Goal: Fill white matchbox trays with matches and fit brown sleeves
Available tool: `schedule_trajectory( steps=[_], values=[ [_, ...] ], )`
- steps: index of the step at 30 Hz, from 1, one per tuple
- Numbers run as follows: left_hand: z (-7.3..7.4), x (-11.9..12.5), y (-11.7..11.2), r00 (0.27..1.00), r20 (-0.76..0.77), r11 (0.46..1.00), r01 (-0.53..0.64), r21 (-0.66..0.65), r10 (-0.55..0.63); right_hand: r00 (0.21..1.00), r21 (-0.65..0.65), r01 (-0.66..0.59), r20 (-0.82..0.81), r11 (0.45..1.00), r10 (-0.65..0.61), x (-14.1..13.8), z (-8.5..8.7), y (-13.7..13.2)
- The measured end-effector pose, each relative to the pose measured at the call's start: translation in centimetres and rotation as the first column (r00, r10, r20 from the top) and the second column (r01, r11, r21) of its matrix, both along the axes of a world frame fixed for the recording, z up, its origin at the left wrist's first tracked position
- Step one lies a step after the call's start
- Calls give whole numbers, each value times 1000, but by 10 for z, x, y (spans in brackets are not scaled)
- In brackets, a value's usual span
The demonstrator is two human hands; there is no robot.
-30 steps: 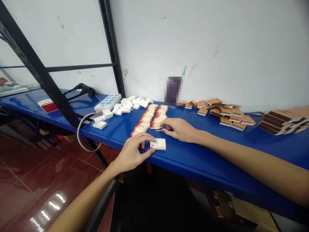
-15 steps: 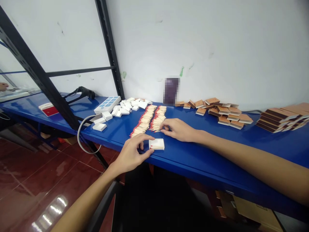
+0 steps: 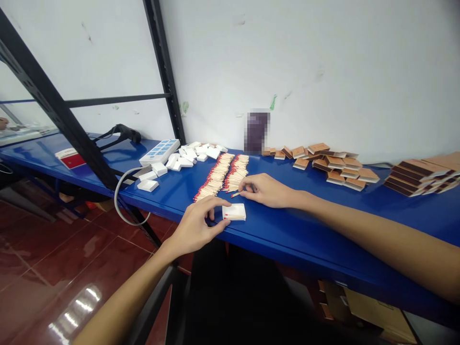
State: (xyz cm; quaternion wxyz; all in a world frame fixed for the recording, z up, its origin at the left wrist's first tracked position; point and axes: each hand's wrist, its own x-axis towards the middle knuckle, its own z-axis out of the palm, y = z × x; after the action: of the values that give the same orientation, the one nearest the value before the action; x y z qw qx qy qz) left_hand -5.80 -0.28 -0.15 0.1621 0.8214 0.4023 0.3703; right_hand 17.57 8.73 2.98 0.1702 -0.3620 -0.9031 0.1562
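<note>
My left hand (image 3: 197,224) grips a small white matchbox tray (image 3: 237,209) between thumb and fingers at its left end, close to the table's front edge. A few red-tipped matches lie inside along the tray's near side. Just beyond, my right hand (image 3: 264,189) pinches a match (image 3: 235,194), its red head pointing left. Two long rows of matches, a left row (image 3: 214,176) and a right row (image 3: 237,171), lie on the blue table behind the tray, heads outward. The right hand is beside the near end of the right row.
White trays (image 3: 185,157) lie in a heap at the back left beside a white power strip (image 3: 160,152) with a grey cable. Brown matchbox sleeves (image 3: 336,163) are scattered at the back right, with more stacked sleeves (image 3: 417,175) farther right. A black rack post (image 3: 72,115) rises on the left.
My right hand has lifted a match off the right row and drawn it slightly toward the tray. My left hand stays on the tray.
</note>
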Motion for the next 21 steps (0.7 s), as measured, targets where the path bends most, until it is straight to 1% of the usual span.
schedule_trajectory(
  steps=[3,7,11,15,18,21],
  values=[
    [0,0,-1,1000,-18,1000,3,-2,-3,998,-15,-3,67,1000,4,1,1,-1],
    [-1,-1,-2,1000,-26,1000,1,-5,-1,990,7,-51,131,999,49,6,4,0],
    [1,-1,-2,999,-43,1000,-20,7,20,989,9,-64,134,998,62,7,19,-7],
    [4,2,-2,992,-113,999,-50,13,51,990,-38,-81,115,996,85,-3,36,-28],
    [5,3,-2,988,-120,996,-93,7,93,982,-106,-84,159,991,101,-12,35,-41],
    [5,3,-2,989,-100,994,-108,-14,106,976,-110,-95,183,989,115,-18,28,-46]
  ],
)
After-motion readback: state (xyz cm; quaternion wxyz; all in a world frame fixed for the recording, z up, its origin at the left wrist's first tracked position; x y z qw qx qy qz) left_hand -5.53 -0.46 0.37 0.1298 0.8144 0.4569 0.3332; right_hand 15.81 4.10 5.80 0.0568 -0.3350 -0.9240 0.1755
